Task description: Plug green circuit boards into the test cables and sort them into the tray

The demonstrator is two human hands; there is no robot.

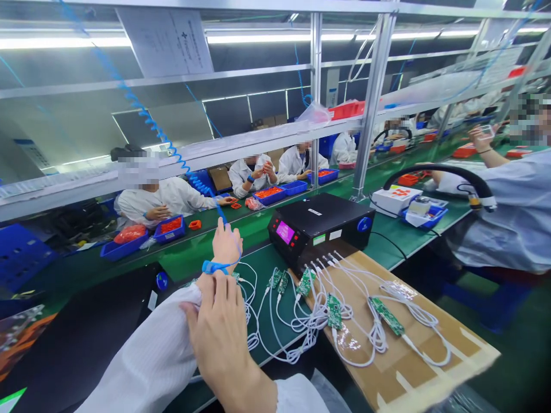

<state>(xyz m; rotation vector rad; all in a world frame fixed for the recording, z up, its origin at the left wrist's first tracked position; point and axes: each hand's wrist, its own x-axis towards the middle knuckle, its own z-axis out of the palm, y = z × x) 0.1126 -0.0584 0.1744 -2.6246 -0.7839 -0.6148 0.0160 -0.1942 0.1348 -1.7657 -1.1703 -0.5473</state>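
My left hand (227, 244) reaches forward over the green bench, its fingers stretched out and holding nothing that I can see. Round that wrist sits a blue wrist strap (215, 266), with a blue coiled cord (191, 179) running up from it. Over the white sleeve (150, 350) of the left arm lies my right hand (221, 327), closed round the cuff with its fingertips just below the strap. Right of both hands, several green circuit boards (334, 311) hang on white cables (301, 330); these plug into a black box (321, 221) with a lit pink screen.
A cardboard sheet (413, 350) under some boards juts over the bench's near edge. Another black box (86, 332) stands at left. Beyond, co-workers in white coats handle orange parts beside blue trays (269, 196). A metal post (374, 103) and shelf rise ahead; a person sits at right.
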